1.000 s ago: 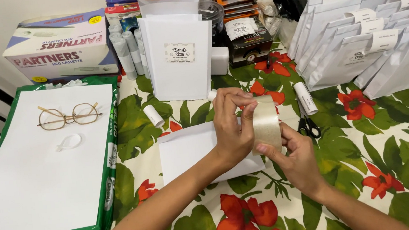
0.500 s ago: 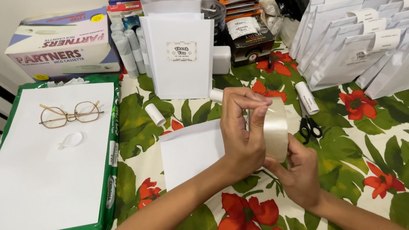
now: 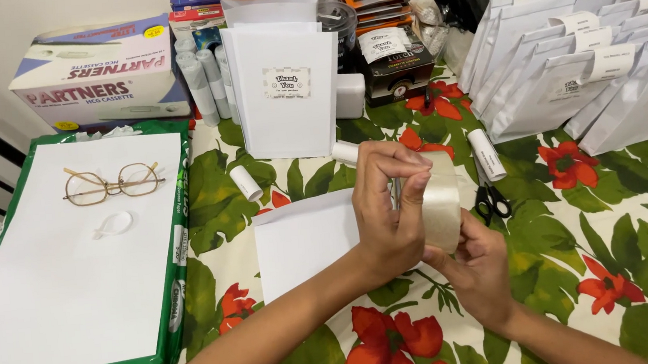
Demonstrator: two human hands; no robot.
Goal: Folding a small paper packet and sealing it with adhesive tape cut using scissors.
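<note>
A roll of clear tape (image 3: 443, 207) is held upright between both hands above the flowered tablecloth (image 3: 578, 230). My right hand (image 3: 478, 266) grips the roll from below and behind. My left hand (image 3: 389, 207) rests its fingers over the roll's top and front edge, thumb pressed against its face. Under my left forearm lies a flat white paper bag (image 3: 302, 242). Whether a tape end is lifted I cannot tell.
Black scissors (image 3: 489, 199) and a small white paper roll (image 3: 484, 154) lie right of the hands. Filled white bags (image 3: 587, 65) stand at the back right, an upright labelled bag (image 3: 285, 92) at the back. Glasses (image 3: 109, 181) rest on a paper ream (image 3: 73, 258) at left.
The hands and tape roll have shifted a little right and lower. My left fingers have slid further over the roll's rim, and my right hand has turned the roll slightly.
</note>
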